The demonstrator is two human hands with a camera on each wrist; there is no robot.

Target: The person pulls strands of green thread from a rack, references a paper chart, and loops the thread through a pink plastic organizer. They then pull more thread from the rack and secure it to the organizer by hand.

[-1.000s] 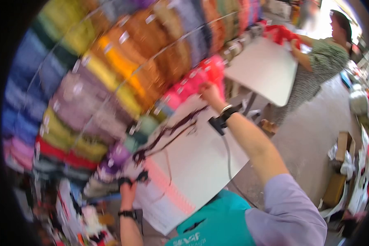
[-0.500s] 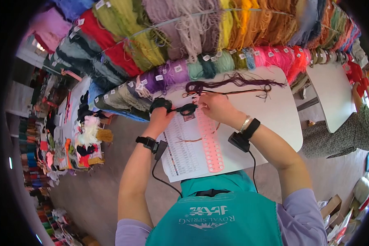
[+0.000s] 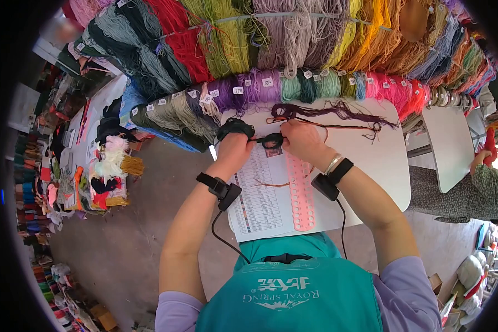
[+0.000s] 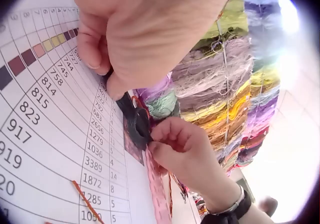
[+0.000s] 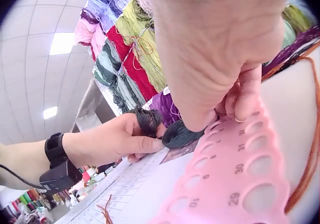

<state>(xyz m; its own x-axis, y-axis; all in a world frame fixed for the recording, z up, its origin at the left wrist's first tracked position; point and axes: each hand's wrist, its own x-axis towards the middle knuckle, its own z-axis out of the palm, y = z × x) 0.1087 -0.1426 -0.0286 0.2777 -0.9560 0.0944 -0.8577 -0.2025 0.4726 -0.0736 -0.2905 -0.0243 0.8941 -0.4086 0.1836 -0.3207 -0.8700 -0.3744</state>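
Note:
A dark green, almost black, skein of thread (image 3: 272, 141) is stretched between both hands over the table. My left hand (image 3: 235, 152) grips one end, and a bunched part of the skein drapes over its fingers. With thumb and fingertips my right hand (image 3: 304, 143) pinches the loop's other end, close to the top of a pink thread card (image 3: 301, 205) with holes along both edges. In the right wrist view, numbers show on the pink card (image 5: 235, 169). Beneath the hands lies a printed chart (image 4: 55, 114) of numbers and colour swatches.
Dark purple threads (image 3: 343, 113) lie along the table's back, and an orange-brown thread (image 3: 271, 184) crosses the chart. Skeins of many colours (image 3: 293, 39) hang behind the table. To the right, another person (image 3: 459, 191) stands by a second white table (image 3: 448, 138).
My right hand has come from the table's far right, by the pink skeins, to the dark skein beside my left hand. The head view has turned and steadied.

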